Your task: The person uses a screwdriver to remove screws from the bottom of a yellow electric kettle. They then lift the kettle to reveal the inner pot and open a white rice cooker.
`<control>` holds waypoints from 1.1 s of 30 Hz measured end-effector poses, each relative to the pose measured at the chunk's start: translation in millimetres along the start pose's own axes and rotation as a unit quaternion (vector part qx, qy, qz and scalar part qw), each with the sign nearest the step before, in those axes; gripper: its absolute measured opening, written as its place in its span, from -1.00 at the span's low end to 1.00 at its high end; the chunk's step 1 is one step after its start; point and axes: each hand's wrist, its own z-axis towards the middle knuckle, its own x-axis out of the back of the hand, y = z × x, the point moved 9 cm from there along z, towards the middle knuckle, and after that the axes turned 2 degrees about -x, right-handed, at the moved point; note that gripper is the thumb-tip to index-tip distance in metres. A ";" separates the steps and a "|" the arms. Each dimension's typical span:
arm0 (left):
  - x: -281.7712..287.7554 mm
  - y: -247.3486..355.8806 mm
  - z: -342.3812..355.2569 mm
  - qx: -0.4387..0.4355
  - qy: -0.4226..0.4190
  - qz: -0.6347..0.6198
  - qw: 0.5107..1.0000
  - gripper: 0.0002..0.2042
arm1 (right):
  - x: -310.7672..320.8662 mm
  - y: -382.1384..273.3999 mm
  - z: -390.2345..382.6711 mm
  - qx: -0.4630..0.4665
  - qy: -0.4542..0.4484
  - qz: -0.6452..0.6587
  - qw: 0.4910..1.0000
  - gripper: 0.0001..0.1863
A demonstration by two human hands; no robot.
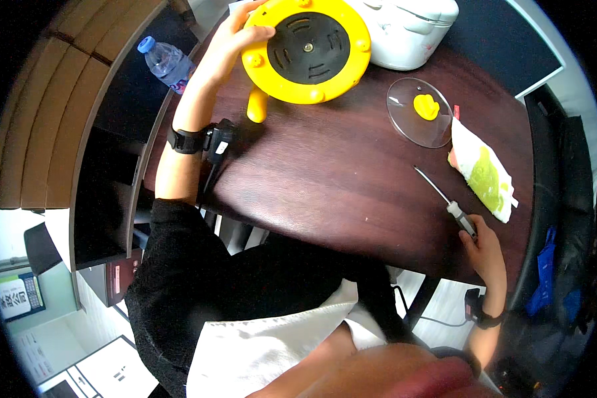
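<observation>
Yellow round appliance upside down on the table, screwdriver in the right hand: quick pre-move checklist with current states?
1. Left hand steadies the yellow round appliance at its rim: ok.
2. Black underside with centre screw faces up and is unobstructed: ok.
3. Right hand grips the grey-handled screwdriver: ok, though it lies low on the dark wooden table, tip away from the appliance.
4. Screwdriver tip type matches the screw: cannot tell.
5. Clear glass lid with yellow knob is set apart from the appliance: ok.
6. Green-and-white pouch near the screwdriver's path: not ok, close by the shaft.
</observation>
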 end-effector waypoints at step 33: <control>-82.4 52.1 -24.5 -0.321 -0.046 0.669 0.669 -0.11 | 40.3 71.1 30.0 -0.068 0.041 -0.140 0.987 -0.66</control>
